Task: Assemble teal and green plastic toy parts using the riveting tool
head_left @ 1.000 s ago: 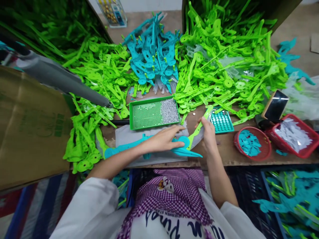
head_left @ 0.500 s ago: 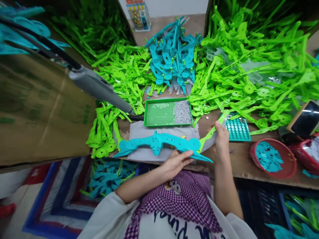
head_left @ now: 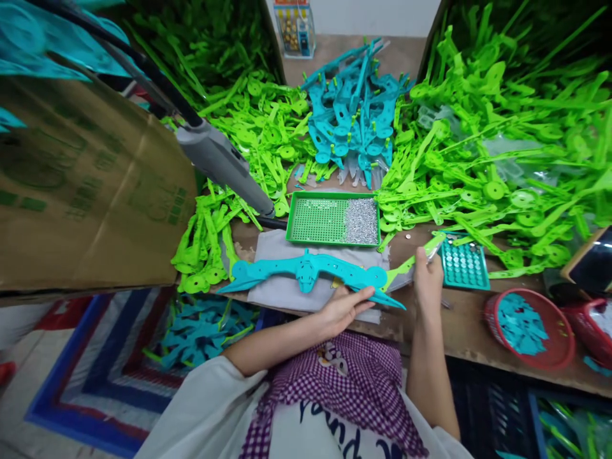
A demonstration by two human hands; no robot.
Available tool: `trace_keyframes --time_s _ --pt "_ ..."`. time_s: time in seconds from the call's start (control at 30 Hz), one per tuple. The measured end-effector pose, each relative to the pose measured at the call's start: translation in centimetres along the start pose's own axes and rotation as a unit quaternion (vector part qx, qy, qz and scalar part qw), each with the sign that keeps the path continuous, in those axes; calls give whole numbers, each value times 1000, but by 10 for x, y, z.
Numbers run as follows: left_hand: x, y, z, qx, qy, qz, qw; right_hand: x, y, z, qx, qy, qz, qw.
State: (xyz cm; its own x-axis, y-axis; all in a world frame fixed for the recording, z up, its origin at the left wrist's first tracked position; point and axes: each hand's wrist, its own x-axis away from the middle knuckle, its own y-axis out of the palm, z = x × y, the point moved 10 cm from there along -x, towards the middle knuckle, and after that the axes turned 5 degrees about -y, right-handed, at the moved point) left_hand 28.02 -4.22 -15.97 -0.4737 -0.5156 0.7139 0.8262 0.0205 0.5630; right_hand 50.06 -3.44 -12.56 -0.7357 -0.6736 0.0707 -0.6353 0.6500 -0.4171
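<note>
A long blue plastic part (head_left: 275, 269), curved like a bow with a raised hub at its middle, hangs over the front of the table. My left hand (head_left: 345, 308) grips it near its right end, fingers closed at its lower edge. A lime-green arm (head_left: 400, 273) reaches up and right from the round disc at that end. Its outer part is pinched in my right hand (head_left: 427, 274), the thumb lying along it. Some clear plastic shows beside this arm. Another green arm (head_left: 230, 247) meets the blue part's left end.
Behind the part sit a grey cloth (head_left: 272, 245) and a green tray (head_left: 315, 220) of small metal pieces. A screwdriver-like grey tool (head_left: 229, 167) slants in from the left. Green arms (head_left: 478, 159) and blue parts (head_left: 354, 121) lie heaped behind. A red bowl (head_left: 557, 331) stands right.
My right hand has swung the green arm's outer end down toward me, so it lies flatter. My left hand keeps its hold on the blue part. The camera view has shifted slightly.
</note>
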Motion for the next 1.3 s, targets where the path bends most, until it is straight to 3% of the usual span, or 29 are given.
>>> trace_keyframes --time_s 0.17,0.3,0.4,0.47,0.53,0.57,0.63,0.7,0.73,0.8,0.9,0.97,1.03,1.1,1.17,1.23,1.3 --pt "-5 -12 7 0 -8 -15 1000 -25 11 -4 158 0 -73 985" --pt "-9 -17 8 -53 -47 -14 997 -36 26 -8 199 12 -66 978" --pt "-3 -16 10 -128 -67 -31 989 -27 28 -16 201 -18 -67 977" --pt "6 -18 21 -243 -33 -45 969 -11 16 -28 197 -72 -71 975" --pt "21 -21 51 -408 83 -50 908 8 -8 -41 175 -136 -58 973" --pt "31 -22 71 -491 165 -41 855 16 -23 -46 156 -161 -49 973" --pt "54 -25 116 -611 332 7 719 22 -54 -49 106 -183 -15 977" --pt "65 -32 149 -691 411 63 591 16 -85 -45 77 -193 40 977" --pt "62 -36 160 -718 416 77 552 11 -102 -41 82 -202 72 973" --pt "51 -40 171 -751 404 62 519 5 -139 -32 123 -217 142 958" --pt "37 -43 173 -759 391 42 519 18 -206 -10 194 -191 267 925" --pt "34 -45 173 -750 403 51 522 37 -232 2 238 -163 302 909" --pt "31 -45 171 -739 417 57 527 51 -221 7 288 -172 250 908" --pt "28 -42 167 -733 428 51 526 55 -173 11 342 -201 126 909" --pt "26 -36 161 -737 434 38 517 57 -121 19 400 -214 38 890" --pt "26 -31 157 -742 440 31 505 53 -86 26 438 -194 27 877" --pt "27 -29 155 -741 445 31 502 47 -64 26 435 -174 42 883"
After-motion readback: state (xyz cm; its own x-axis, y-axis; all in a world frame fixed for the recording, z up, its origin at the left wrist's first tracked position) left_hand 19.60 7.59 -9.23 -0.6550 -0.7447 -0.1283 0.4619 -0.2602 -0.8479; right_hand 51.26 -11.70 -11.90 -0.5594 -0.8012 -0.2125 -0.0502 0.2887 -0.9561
